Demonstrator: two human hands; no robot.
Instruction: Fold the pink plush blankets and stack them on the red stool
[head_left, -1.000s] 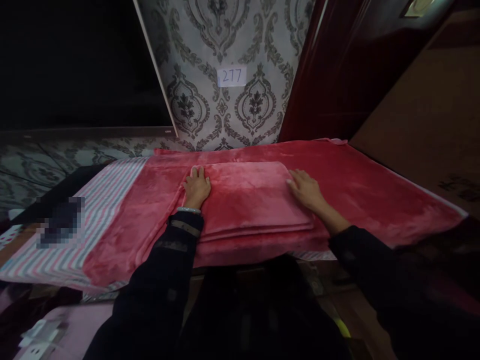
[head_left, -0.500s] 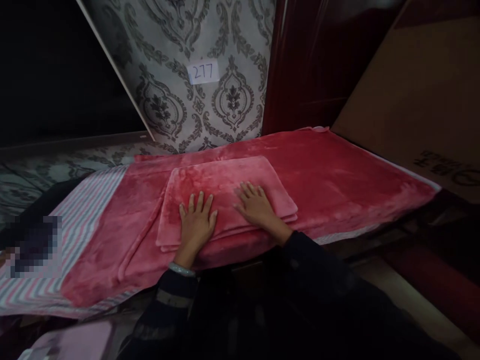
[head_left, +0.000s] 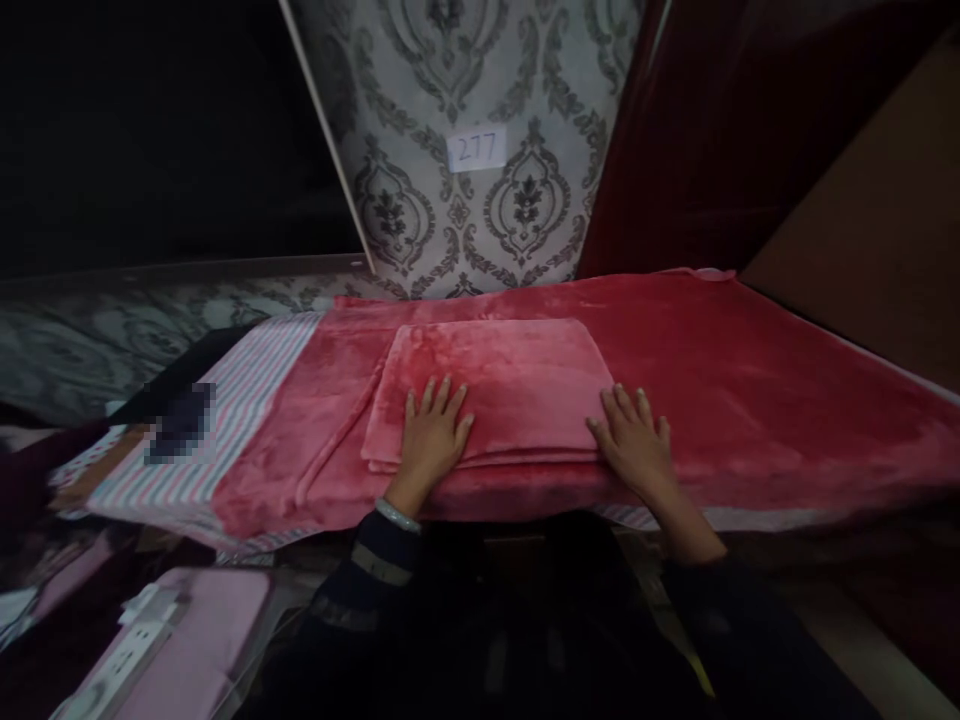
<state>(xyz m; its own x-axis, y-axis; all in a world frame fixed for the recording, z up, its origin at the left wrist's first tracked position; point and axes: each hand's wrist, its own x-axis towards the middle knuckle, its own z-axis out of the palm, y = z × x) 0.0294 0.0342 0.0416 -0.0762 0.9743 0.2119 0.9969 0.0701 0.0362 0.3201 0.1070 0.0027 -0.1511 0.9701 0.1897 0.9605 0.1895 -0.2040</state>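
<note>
A folded pink plush cloth (head_left: pixel 510 375), blanket-like, lies flat in a rectangle on a larger red-pink plush blanket (head_left: pixel 712 370). My left hand (head_left: pixel 433 435) rests open on its left front part, fingers spread. At its right edge is my right hand (head_left: pixel 634 440), also open with fingers apart, partly over the folded cloth's corner and partly over the blanket beneath. Neither hand grips anything. The folded layers show along the near edge. A striped sheet (head_left: pixel 225 400) shows from under the blanket on the left.
A large black screen (head_left: pixel 165 140) stands at the back left. Behind are patterned wallpaper with a paper label (head_left: pixel 477 148) reading 277, and a dark red panel (head_left: pixel 690 140). A cardboard box (head_left: pixel 877 220) stands right. A white power strip (head_left: pixel 131 650) lies on a pink surface (head_left: pixel 217 620) at lower left.
My right hand has slid right, from the middle of the folded cloth to its right edge. My left hand stays on the left part. The camera view has turned left.
</note>
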